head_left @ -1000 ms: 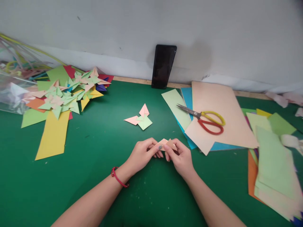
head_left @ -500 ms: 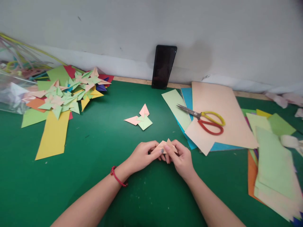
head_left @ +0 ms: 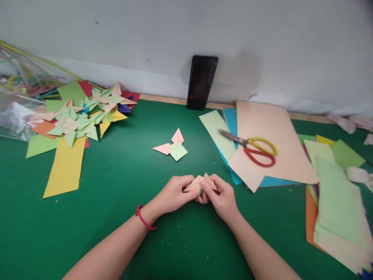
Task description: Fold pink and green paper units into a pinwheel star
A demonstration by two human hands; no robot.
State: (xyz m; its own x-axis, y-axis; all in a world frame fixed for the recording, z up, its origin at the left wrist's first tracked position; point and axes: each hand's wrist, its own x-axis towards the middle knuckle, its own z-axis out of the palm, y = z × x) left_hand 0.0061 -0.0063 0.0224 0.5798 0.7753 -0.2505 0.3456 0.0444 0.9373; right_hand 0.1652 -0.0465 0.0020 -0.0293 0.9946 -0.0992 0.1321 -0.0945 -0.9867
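Note:
A small folded piece of peach paper (head_left: 194,184) is pinched between both hands above the front middle of the green table. My left hand (head_left: 177,193) closes on its left end, thumb on top. On the right side my right hand (head_left: 219,193) grips it, with the thumb pressed near a raised pointed flap. The fingers beneath hide the paper's underside. Just beyond the hands lies a joined folded-paper shape (head_left: 178,151), with two pink points and one pale green part.
Scissors (head_left: 243,142) with yellow and red handles rest on peach sheets (head_left: 271,120) at right. A black phone (head_left: 201,82) leans against the wall. Folded paper stars (head_left: 70,122) and a yellow strip (head_left: 65,167) lie left. Green sheets (head_left: 338,198) are stacked far right.
Both hands stay in nearly the same place, still holding the peach paper. The paper and thumbs have shifted slightly; the other things lie as before.

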